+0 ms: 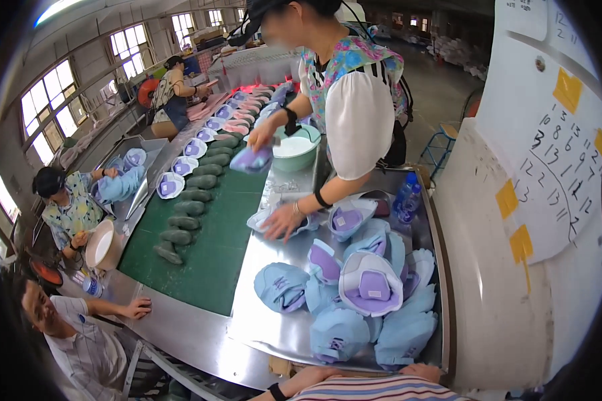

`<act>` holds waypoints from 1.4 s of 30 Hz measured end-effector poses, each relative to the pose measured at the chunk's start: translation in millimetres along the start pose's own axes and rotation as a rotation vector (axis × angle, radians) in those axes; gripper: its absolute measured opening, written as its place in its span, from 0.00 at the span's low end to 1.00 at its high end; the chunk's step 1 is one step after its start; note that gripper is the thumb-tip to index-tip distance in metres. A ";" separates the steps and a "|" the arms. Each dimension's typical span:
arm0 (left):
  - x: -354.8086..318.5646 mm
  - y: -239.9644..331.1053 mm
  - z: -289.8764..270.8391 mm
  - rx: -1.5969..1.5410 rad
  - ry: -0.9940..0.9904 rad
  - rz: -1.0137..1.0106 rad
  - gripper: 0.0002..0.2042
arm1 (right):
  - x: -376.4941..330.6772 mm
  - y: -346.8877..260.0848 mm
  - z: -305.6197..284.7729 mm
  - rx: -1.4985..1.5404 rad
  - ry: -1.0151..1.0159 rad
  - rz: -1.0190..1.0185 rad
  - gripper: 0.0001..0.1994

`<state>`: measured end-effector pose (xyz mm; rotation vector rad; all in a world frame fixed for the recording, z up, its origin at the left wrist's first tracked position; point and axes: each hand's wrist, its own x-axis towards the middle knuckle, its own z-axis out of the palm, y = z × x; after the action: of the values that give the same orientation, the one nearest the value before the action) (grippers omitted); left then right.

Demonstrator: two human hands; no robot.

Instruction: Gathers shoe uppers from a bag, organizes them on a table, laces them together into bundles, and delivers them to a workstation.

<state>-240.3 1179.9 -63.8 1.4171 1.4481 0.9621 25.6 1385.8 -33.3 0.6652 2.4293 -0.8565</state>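
Observation:
At the lower edge, my left hand (318,375), with a black band at the wrist, rests by the front edge of the metal table (261,334). My right hand (421,371) lies farther right at the same edge, partly behind a striped shirt. The fingers of both are mostly hidden. Nearest to them lies a heap of light-blue and purple shoe uppers, among them one blue upper (340,333) in front of my left hand and another (407,334) just beyond my right. A pale upper (371,284) with a purple inside sits on top of the heap.
Across the table, a co-worker (361,100) holds a blurred purple upper (253,159) beside a green basin (295,157) of white liquid. Dark soles (194,195) and uppers line a green belt (211,267). Blue bottles (409,200) stand at right. Other people sit at left.

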 end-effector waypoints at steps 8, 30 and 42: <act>-5.7 17.6 6.3 0.182 0.198 -0.018 0.13 | 7.2 -20.4 -7.6 -0.154 0.160 -0.006 0.14; 0.8 0.6 27.4 0.873 0.205 0.056 0.13 | 70.2 -74.7 16.2 -0.184 -0.102 -0.224 0.20; 10.7 -3.3 28.7 0.407 0.074 0.080 0.12 | 88.1 -101.1 -16.0 -0.169 -0.361 -0.115 0.22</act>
<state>-214.0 1189.2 -76.9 1.7577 1.7222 0.8032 -105.0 1351.9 -28.5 0.2818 2.1938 -0.7321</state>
